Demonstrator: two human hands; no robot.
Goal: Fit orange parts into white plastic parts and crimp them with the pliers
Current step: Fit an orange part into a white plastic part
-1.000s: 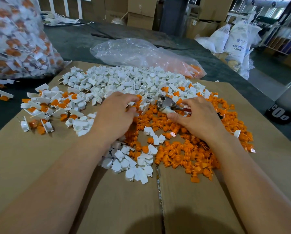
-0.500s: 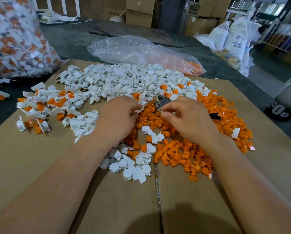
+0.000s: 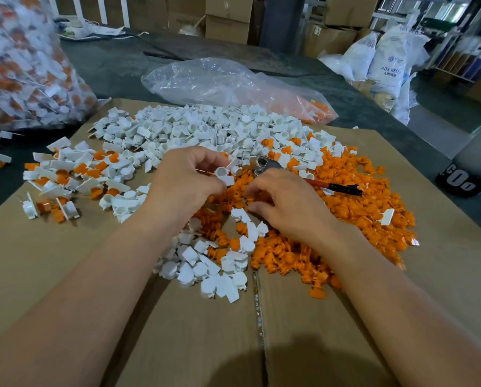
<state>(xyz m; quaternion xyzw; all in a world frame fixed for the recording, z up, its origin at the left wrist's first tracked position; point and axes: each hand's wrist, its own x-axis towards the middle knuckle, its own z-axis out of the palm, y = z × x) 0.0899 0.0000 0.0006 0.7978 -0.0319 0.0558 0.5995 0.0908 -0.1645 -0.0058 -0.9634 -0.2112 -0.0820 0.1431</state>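
Observation:
My left hand [image 3: 186,181] pinches one white plastic part [image 3: 224,174] between thumb and fingers, its round cup facing up. My right hand [image 3: 288,203] lies curled on the orange parts pile [image 3: 359,199], thumb and forefinger closed round an orange part [image 3: 247,201]. The pliers [image 3: 267,164] lie on the pile just beyond my right hand, with the red and black handles pointing right. Nothing holds them. The loose white parts pile [image 3: 205,129] spreads behind both hands.
Everything sits on flat cardboard [image 3: 38,261] over a dark table [image 3: 116,65]. Fitted white-and-orange pieces [image 3: 66,174] lie at the left. A full bag of them [image 3: 24,65] stands far left. A clear plastic bag [image 3: 228,82] lies behind, and a black object [image 3: 457,182] sits at the right.
My right hand let go of the pliers and drew back onto the orange parts. My left hand lifted a white part out of the pile.

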